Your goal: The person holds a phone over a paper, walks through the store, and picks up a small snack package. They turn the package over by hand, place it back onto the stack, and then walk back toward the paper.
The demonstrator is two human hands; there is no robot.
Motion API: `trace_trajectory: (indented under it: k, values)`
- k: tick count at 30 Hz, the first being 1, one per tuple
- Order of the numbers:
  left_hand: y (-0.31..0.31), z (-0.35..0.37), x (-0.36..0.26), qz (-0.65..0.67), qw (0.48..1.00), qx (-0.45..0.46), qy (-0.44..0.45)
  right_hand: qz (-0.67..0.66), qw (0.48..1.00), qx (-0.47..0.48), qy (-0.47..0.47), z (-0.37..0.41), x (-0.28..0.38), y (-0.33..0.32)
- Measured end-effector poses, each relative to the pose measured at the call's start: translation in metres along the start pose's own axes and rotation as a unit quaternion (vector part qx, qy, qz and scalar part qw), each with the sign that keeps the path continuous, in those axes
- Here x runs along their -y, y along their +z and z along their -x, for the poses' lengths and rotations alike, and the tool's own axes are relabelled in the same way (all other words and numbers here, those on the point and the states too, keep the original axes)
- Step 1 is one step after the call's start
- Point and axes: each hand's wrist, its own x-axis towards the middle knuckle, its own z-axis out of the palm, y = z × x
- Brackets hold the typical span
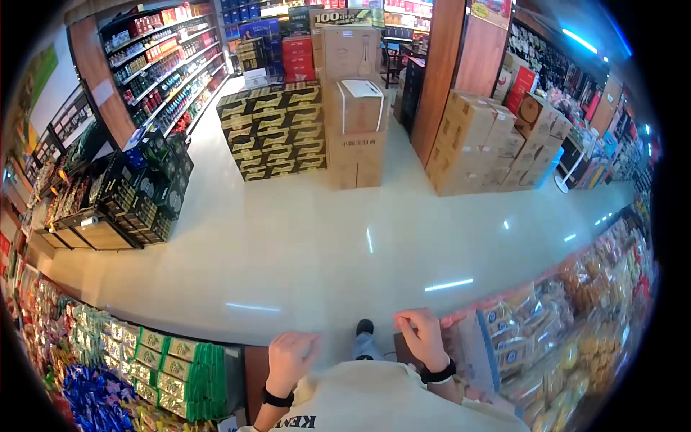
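My left hand is held in front of my body, half curled and slightly blurred, with nothing visible in it. A dark band circles that wrist. To its left are green-edged snack packets, apart from the fingers. My right hand is also raised, its fingers loosely bent and the thumb apart from them; I see nothing in its grasp. It has a black wristband. Clear plastic packs lie on the display just to its right.
Ahead, a stack of black-and-yellow cartons stands beside tall brown boxes. More cardboard boxes lean near a wooden pillar. Dark crates are at left, before stocked shelves. Glossy floor runs between them.
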Motion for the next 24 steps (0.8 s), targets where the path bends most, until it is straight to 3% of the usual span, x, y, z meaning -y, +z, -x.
trace_trajectory:
  k: [4, 10, 13, 16, 19, 24]
  values:
    - [0.031, -0.067, -0.001, 0.0, 1.0, -0.025, -0.008, 0.012, 1.0, 0.0, -0.027, -0.068, -0.035, -0.021]
    - [0.083, -0.163, 0.004, 0.01, 0.999, -0.02, 0.026, -0.123, 0.989, -0.033, 0.072, -0.154, -0.099, -0.048]
    - [0.105, -0.197, 0.007, 0.013, 1.0, 0.006, 0.027, -0.224, 0.964, -0.059, 0.13, -0.189, -0.099, -0.06]
    - [0.13, -0.222, 0.016, 0.029, 0.999, 0.038, 0.023, -0.233, 0.962, -0.062, 0.126, -0.211, -0.12, -0.066]
    - [0.154, -0.256, 0.03, 0.042, 0.997, 0.062, 0.032, -0.289, 0.929, -0.128, 0.194, -0.229, -0.144, -0.068]
    - [0.186, -0.325, 0.064, 0.066, 0.993, 0.073, 0.062, -0.251, 0.918, -0.203, 0.232, -0.277, -0.182, -0.067]
